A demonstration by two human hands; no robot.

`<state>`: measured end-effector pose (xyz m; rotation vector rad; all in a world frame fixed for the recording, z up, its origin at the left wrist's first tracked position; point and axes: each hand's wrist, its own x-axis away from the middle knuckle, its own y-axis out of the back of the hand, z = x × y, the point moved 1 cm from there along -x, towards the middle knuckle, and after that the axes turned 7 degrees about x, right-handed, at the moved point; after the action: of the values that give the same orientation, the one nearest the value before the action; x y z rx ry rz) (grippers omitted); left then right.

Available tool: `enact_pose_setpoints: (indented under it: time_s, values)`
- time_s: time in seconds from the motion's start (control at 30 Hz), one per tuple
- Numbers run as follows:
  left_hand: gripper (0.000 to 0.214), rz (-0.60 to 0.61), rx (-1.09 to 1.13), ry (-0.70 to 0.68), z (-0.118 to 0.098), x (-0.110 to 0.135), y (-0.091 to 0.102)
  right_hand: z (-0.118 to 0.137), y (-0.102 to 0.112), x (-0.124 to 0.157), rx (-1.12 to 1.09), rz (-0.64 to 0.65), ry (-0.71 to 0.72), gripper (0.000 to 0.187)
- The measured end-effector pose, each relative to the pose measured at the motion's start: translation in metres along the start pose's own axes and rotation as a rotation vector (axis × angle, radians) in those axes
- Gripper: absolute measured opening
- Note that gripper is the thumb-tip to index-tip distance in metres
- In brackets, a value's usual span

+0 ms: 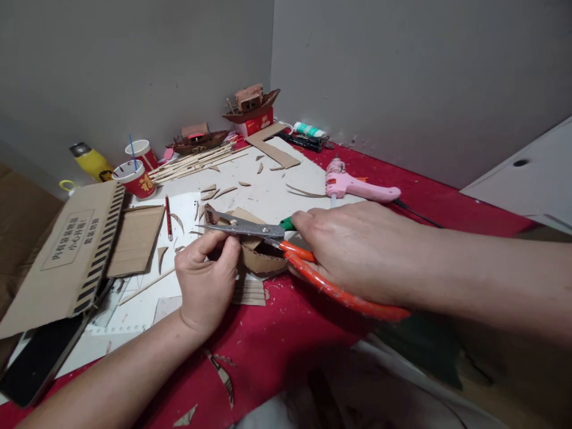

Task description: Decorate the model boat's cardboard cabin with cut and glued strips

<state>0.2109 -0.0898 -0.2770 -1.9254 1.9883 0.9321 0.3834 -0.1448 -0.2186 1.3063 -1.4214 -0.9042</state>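
My right hand (353, 244) is closed around a pair of scissors (243, 227) with long metal blades and orange and green handles. The blades lie across a small cardboard boat hull (263, 262), with their tips pointing left. My left hand (205, 283) pinches the hull's near left side, its thumb and fingertips right below the blades. The hull is partly hidden behind the blades and my fingers, so whether they are biting into the card cannot be made out.
A pink glue gun (357, 186) lies behind my right hand. Finished model boats (252, 106) stand at the back, near thin wooden sticks (196, 164) and paper cups (134, 179). A large cardboard flap (67, 250) is at left, with a red pencil (168, 217) and cardboard scraps (221, 192) about.
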Motion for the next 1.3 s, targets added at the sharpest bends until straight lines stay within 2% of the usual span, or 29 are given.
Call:
enact_pose_setpoints:
  time_s: [0.1, 0.27, 0.7, 0.9, 1.03, 1.3]
  values:
    - [0.018, 0.006, -0.023, -0.022, 0.0, 0.001, 0.0, 0.001, 0.001, -0.001, -0.031, 0.012, -0.02, 0.036]
    - [0.013, -0.002, -0.02, -0.039, -0.002, 0.001, 0.0, 0.0, 0.001, -0.001, -0.034, 0.022, -0.028, 0.035]
    - [0.01, -0.007, 0.013, 0.034, -0.005, 0.002, 0.0, -0.006, 0.003, 0.0, 0.023, -0.029, 0.018, 0.028]
    - [0.016, 0.011, -0.036, -0.009, -0.008, 0.003, 0.001, -0.003, 0.008, 0.0, -0.082, 0.067, 0.013, 0.022]
    - [0.017, 0.012, -0.018, -0.033, -0.009, 0.004, 0.001, -0.001, 0.007, -0.003, -0.063, -0.069, 0.066, 0.017]
    - [0.014, 0.005, -0.021, -0.046, -0.007, 0.004, 0.0, -0.007, -0.005, -0.004, -0.094, -0.212, 0.052, 0.022]
